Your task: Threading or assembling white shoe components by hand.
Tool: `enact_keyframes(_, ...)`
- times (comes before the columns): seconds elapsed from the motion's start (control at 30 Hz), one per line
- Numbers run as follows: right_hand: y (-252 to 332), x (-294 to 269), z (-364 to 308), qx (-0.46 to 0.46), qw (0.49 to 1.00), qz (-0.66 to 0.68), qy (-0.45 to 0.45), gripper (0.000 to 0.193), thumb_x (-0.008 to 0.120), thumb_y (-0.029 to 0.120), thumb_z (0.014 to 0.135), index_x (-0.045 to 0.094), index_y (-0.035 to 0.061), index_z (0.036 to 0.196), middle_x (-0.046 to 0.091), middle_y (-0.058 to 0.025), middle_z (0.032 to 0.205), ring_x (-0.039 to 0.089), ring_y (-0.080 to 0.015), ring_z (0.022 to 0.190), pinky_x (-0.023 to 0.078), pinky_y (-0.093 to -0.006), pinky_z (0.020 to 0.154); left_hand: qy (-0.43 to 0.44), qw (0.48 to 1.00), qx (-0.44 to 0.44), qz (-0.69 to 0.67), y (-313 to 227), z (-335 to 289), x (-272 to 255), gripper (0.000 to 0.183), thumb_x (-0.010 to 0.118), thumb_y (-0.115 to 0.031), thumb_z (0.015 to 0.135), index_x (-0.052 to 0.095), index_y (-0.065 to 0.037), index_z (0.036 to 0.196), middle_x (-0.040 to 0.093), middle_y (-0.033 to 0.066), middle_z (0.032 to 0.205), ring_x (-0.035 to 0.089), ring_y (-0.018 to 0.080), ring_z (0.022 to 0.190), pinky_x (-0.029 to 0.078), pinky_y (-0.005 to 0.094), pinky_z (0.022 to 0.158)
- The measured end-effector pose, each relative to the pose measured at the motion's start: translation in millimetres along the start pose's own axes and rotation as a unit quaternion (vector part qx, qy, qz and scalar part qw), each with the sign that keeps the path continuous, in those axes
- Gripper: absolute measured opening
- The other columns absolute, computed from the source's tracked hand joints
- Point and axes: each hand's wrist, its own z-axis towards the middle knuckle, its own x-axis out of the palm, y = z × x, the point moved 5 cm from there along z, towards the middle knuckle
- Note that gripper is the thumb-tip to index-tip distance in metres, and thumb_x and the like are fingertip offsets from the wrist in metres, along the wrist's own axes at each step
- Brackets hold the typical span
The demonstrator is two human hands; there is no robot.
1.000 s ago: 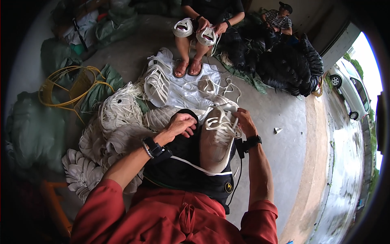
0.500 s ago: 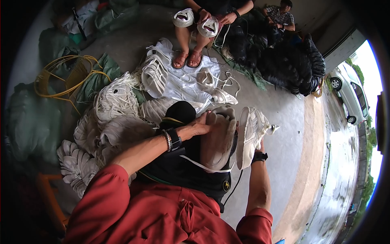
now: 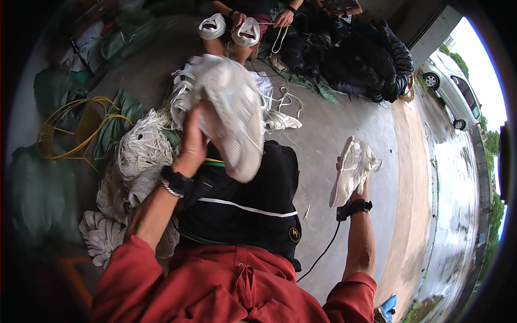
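My left hand [image 3: 193,137] is raised over the left of my lap, closed on a white sneaker upper [image 3: 234,118] that is smeared by motion. Its toe points down toward me. Out to the right, my right hand [image 3: 365,189] holds another white sneaker upper [image 3: 355,169] upright, with loose lace at its side. Most of that hand is hidden behind the upper. A white lace [image 3: 247,207] lies across the black cloth [image 3: 242,231] on my lap.
White uppers and laces [image 3: 142,145] are heaped at my left, near a yellow tipped-over frame [image 3: 81,129]. Opposite sits a person with white shoes [image 3: 246,33] on the knees. Behind lies a black heap [image 3: 355,67]. A cable [image 3: 320,255] runs near my right arm.
My left hand has lifted its upper from my lap, up and to the left. My right hand has moved outward to the right with its upper. The view has shifted slightly.
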Motion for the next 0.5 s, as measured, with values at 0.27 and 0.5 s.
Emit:
enact_keyframes(0.27,-48,138,30,0.021,0.958,-0.267,0.098,0.020,0.051,0.011,0.077,0.058,0.0013,0.093,0.059,-0.0065,0.082,0.059,-0.0141,0.072,0.048,-0.0254,0.062,-0.059,0.997,0.048,-0.015,-63,-10,-25,0.052,0.047,-0.043,0.086,0.042,-0.009,0.126,0.047,0.0033,0.125,0.043,0.0197,0.115,0.031,0.0353,0.098)
enact_keyframes(0.5,-122,180,39,-0.182,0.563,-0.778,0.210,0.017,0.047,0.013,0.080,0.058,0.0001,0.082,0.058,-0.0058,0.072,0.057,-0.0157,0.070,0.047,-0.0301,0.064,0.043,0.985,-0.060,0.153,14,-18,18,0.064,0.047,-0.051,0.085,0.039,-0.005,0.129,0.044,0.0064,0.128,0.042,0.0182,0.116,0.031,0.0314,0.098)
